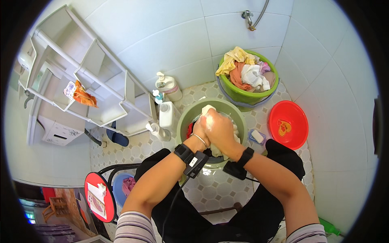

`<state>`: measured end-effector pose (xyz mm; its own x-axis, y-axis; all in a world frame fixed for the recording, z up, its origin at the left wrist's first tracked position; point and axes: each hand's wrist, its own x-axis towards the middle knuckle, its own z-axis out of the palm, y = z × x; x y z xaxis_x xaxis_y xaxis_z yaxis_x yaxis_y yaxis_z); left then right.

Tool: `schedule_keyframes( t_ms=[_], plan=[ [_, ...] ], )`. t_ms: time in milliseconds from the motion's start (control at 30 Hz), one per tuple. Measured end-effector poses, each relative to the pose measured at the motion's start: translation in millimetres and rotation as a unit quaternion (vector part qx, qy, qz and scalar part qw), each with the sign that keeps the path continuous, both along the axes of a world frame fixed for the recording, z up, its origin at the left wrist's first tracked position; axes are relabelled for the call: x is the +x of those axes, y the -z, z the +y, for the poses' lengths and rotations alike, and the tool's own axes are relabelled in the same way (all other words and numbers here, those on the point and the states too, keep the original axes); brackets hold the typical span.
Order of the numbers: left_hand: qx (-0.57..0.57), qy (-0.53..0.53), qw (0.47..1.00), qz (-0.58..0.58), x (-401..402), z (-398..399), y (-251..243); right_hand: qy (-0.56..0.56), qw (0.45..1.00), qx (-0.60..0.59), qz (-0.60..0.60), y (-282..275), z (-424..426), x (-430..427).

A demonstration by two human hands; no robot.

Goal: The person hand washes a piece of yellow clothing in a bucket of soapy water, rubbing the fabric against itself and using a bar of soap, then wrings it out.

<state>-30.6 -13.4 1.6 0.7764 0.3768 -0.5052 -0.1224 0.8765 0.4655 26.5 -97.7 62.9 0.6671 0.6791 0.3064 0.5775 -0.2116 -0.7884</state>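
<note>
My left hand [199, 131] and my right hand [221, 129] are pressed together above a pale green basin [181, 121]. Both are closed on a cream-coloured cloth [208, 108], whose end sticks out beyond the fingers. White suds cling to the back of my right hand. Inside the basin lies wet laundry, with a light garment [216, 151] and a red piece [190, 130] showing around my wrists. My hands and forearms hide much of the basin's contents. To its right, a white bar of soap [257, 136] rests on a small blue soap dish [251, 140].
A green bucket [223, 81] heaped with clothes stands behind the basin, near a red basin [299, 124]. Pump bottles [170, 88] and a white bottle [166, 115] are at the left, beside a white shelf rack [133, 118]. A folding stool [111, 194] and blue basin [118, 188] sit lower left.
</note>
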Motion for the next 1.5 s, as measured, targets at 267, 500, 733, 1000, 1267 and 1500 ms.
schedule_keyframes(
  t_ms=[267, 500, 733, 1000, 1267, 1500],
  plan=[
    [0.088, 0.041, 0.992, 0.078, 12.3, -14.8, -29.7, -0.024, 0.991, -0.043, 0.121, 28.4, -4.8, 50.8],
    [0.348, 0.192, 0.908, 0.133, -8.6, 18.1, -81.4, -0.356, 0.883, -0.024, 0.305, 6.2, -19.4, 59.9],
    [0.59, 0.267, 0.753, 0.119, -16.3, 34.5, -78.8, -0.319, 0.877, -0.117, 0.341, -14.7, -25.1, 83.3],
    [0.417, 0.251, 0.872, 0.048, -16.7, 43.2, -64.4, -0.219, 0.631, 0.213, 0.713, -25.2, -25.8, 98.3],
    [0.065, 0.031, 0.992, -0.101, 11.4, 35.5, -26.2, -0.103, 0.878, 0.202, 0.421, -14.6, -6.8, 35.5],
    [0.001, 0.15, 0.957, -0.25, 7.0, 36.9, 3.0, -0.119, 0.989, 0.087, -0.019, -19.0, -3.2, 6.8]
  ],
)
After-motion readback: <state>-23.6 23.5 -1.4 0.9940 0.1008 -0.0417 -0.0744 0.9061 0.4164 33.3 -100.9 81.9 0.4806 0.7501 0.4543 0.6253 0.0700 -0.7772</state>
